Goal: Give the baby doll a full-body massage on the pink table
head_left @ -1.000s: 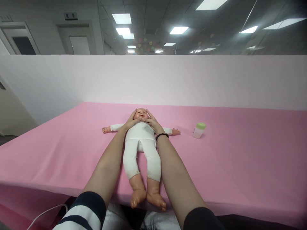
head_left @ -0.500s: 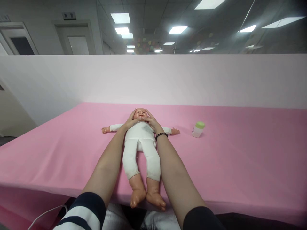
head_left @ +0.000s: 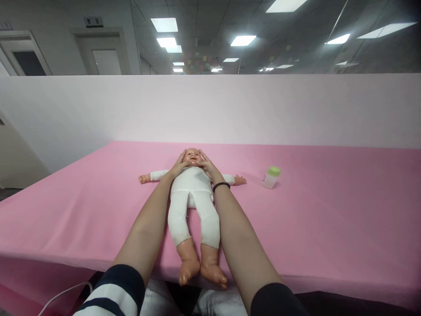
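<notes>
One doll here, a baby doll with a white cloth body and tan plastic head, hands and feet (head_left: 191, 180), face up on the one pink-covered desk (head_left: 329, 210), its two feet at the near edge. And in come two bare hands, one each side of its head! The left hand (head_left: 208, 166) is on one cheek, the right hand (head_left: 179, 166) on the other, fingers of both straightened and laid open against the face. One black coiled bracelet (head_left: 221, 187) sits on the left wrist, just beside the doll's body. Over beyond the doll's outstretched arm, on the left-hand side, stands one small clear plastic bottle with a green lid (head_left: 271, 177), well apart, its marking too small to read. Hidden now: the sides of the doll's head and its neck, under those hands. Below its feet, two pale trouser legs (head_left: 220, 303) are cut off by the frame.
</notes>
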A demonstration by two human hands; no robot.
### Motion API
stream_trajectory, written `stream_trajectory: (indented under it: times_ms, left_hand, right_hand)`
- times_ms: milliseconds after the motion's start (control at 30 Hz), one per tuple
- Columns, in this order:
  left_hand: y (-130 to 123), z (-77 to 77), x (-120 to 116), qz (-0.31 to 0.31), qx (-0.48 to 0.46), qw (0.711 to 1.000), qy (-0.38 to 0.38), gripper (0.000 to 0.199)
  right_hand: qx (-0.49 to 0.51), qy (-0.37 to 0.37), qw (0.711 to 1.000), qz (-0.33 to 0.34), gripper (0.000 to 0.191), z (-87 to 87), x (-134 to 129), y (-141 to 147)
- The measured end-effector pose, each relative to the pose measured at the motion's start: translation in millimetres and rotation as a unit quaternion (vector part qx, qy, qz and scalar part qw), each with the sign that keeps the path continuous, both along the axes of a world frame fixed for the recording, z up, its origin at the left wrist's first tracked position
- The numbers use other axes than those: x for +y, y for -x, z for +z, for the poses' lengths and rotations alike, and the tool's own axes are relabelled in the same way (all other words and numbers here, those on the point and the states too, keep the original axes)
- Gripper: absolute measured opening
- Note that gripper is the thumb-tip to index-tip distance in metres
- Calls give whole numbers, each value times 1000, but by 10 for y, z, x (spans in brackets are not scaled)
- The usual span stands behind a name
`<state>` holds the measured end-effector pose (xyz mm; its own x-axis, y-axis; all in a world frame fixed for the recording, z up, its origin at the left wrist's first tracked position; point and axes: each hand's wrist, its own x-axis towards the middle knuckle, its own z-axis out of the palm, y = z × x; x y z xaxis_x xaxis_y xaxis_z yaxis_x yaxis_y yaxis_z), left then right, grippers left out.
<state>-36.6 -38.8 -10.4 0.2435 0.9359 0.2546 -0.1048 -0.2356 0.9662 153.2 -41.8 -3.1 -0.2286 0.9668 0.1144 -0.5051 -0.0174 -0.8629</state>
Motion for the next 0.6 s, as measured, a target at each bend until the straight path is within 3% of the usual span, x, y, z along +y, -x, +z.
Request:
stream_trajectory:
  times_ms: [367,600]
  left_hand:
    - [12,3,-52,-13,3,1000,-3,127]
    - [8,-12,-21,-3,1,1000,-9,118]
  right_hand:
    - [-16,-21,1000,-4,110,-15,-92,-1]
    - [-5,-18,1000,-9,105,3,-88,18]
